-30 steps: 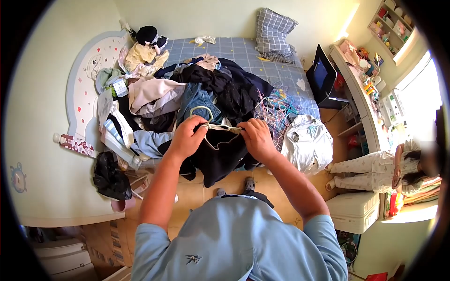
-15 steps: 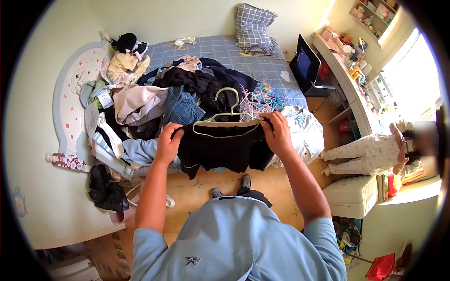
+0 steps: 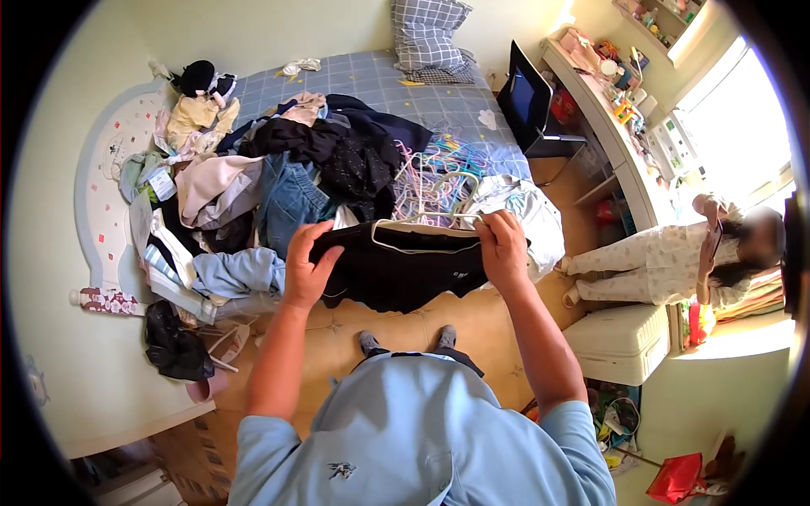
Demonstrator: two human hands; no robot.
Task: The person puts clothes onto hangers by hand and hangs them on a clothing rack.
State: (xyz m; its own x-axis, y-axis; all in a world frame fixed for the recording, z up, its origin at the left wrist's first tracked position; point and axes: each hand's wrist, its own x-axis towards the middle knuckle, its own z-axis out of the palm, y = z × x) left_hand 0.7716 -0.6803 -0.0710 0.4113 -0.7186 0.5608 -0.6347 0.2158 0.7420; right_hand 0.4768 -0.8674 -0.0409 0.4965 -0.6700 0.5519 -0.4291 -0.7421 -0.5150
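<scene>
Nearest the viewer, the light-blue shirt (image 3: 405, 430) of the wearer fills the lower centre; beyond its hem, grey shoes (image 3: 447, 336) stand on the tiled floor (image 3: 405, 331). Next, a black garment (image 3: 401, 277) with a white-edged neckline spans the space between the hands, in front of the near side of the bed. The right hand (image 3: 506, 253) has its fingers closed on one shoulder of the garment. The left hand (image 3: 305, 268) is at the opposite shoulder, thumb and fingers parted about the dark cloth; whether they grip it cannot be told. A pale hanger (image 3: 458, 211) rises from the neckline, hook uppermost. At left, a black bag (image 3: 173, 347) lies beside the bed; at right, a white case (image 3: 620, 344) lies near a second person (image 3: 654, 266) in pale patterned clothing. Upon the bed (image 3: 354, 76) are a heap of clothes (image 3: 291, 190), a tangle of coloured hangers (image 3: 422, 177) and a white shirt (image 3: 536, 211). Farther off stand a black-framed screen (image 3: 527, 91), a cluttered worktop (image 3: 582, 99) and a checked pillow (image 3: 426, 34).
</scene>
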